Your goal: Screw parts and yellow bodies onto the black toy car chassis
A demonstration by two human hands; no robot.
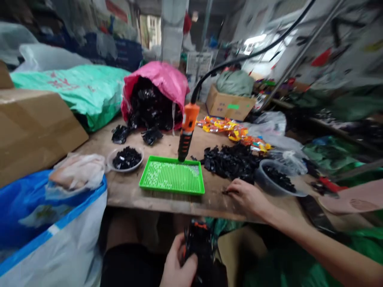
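My left hand (178,261), low in the view, is closed round a black toy-like part (201,247) with orange bits, held below the table edge. Over the table's front edge, my right hand (243,195) pinches a small dark piece (226,192). It is just in front of a pile of black plastic pieces (231,161). A green ribbed tray (172,175) holding many small pale bits lies left of that hand. An orange and black electric screwdriver (189,125) hangs upright, its tip at the tray's back edge.
Bowls of black pieces stand at the left (126,159) and right (279,179). Behind are a pink sack (167,75), orange packets (224,126) and a cardboard box (229,104). A large carton (38,127) and blue-white sack (66,235) are at left; a dark phone-like slab (317,215) lies right.
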